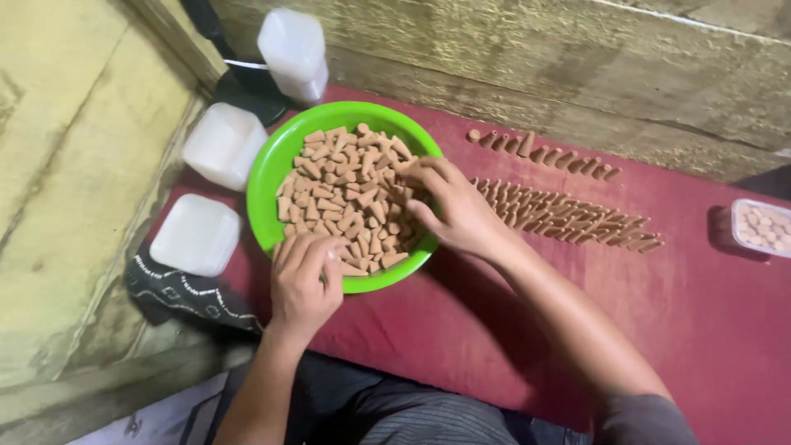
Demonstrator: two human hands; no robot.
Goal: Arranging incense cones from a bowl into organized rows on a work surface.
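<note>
A green bowl (pixel 265 177) full of small tan cones (pixel 338 185) sits on a red cloth (pixel 700 330). My left hand (pixel 303 284) rests over the bowl's near rim, fingers curled down among the cones. My right hand (pixel 451 206) reaches into the bowl's right side, its fingertips touching cones; whether either hand has pinched a cone is hidden by the fingers. To the right of the bowl, rows of cones (pixel 568 216) stand lined up on the cloth, with a shorter row (pixel 544 155) behind them.
Three white lidded plastic boxes (pixel 222 144) stand left of and behind the bowl. A clear box holding cones (pixel 762 227) sits at the right edge. A rough wall runs behind the cloth, a dark patterned fabric (pixel 181 292) lies at the left.
</note>
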